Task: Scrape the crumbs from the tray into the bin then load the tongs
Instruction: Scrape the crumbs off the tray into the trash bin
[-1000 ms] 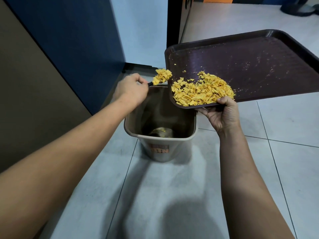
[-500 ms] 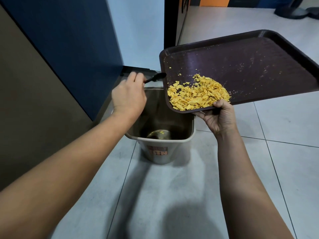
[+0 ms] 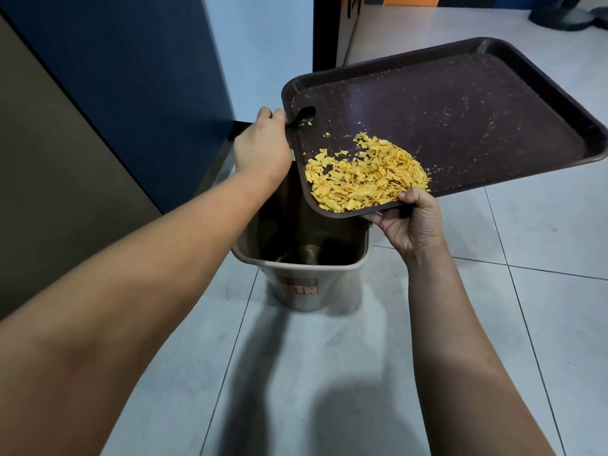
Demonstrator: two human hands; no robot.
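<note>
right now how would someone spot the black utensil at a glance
Find the dark brown tray tilted over the bin. At its upper left edge the left hand grips a black utensil, its tip on bare tray, apart from the yellow crumbs.

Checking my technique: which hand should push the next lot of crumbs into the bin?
Left. The left hand already holds the black spoon over the tray, above the crumbs. The right hand is supporting the tray.
</note>
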